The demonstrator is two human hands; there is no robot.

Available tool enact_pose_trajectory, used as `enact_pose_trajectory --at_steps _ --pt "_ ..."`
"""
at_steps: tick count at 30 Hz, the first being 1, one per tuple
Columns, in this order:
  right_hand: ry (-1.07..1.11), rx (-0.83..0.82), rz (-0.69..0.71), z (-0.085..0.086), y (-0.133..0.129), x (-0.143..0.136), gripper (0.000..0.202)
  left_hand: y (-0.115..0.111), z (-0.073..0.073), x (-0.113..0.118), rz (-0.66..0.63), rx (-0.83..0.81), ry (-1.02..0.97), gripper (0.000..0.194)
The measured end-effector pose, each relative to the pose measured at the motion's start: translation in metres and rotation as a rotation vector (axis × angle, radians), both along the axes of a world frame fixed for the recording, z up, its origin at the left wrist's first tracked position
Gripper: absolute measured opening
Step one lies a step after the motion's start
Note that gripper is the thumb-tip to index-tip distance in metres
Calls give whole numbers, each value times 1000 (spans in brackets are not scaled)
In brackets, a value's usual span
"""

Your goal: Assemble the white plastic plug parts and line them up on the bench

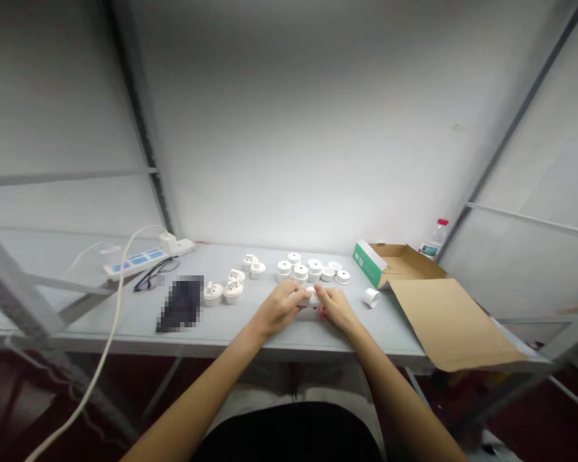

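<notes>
Near the table's front edge, my left hand (280, 308) and my right hand (336, 307) meet around a small white plastic part (311, 298). The fingers of both are closed on it and hide much of its shape. Just behind them stands a group of round white pieces (300, 273), some with a dark hole on top. Off to the left are several white round pieces with raised tops (233, 291). A white cup-like piece (371, 297) lies tipped on its side, right of my right hand.
An open cardboard box (409, 263) with a green side stands at the right, its flap (453, 321) over the front edge. Behind it is a bottle (434, 240). At the left are a power strip (142, 260), glasses (154, 274), a dark blurred object (182, 304) and a hanging white cable (118, 308).
</notes>
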State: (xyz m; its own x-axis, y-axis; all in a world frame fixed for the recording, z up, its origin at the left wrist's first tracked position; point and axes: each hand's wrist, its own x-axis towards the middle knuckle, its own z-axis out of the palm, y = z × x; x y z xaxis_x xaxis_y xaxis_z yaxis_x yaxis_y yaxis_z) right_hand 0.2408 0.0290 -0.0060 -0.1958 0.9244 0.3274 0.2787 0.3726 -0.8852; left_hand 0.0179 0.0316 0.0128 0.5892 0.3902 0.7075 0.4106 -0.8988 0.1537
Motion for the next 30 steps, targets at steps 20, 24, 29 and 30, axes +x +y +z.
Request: enact_pose_trajectory --at_steps 20,24,29,30 --pt "11 139 -40 11 -6 -7 37 -5 3 2 68 -82 -10 27" --pt "-13 258 -126 8 -3 -8 43 -9 8 4 364 -24 -80 46" --pt "-65 295 -260 -5 6 1 57 -7 8 -4 773 -5 -277 35" --pt "-73 279 -272 -7 8 1 57 -6 6 -6 814 -5 -276 37"
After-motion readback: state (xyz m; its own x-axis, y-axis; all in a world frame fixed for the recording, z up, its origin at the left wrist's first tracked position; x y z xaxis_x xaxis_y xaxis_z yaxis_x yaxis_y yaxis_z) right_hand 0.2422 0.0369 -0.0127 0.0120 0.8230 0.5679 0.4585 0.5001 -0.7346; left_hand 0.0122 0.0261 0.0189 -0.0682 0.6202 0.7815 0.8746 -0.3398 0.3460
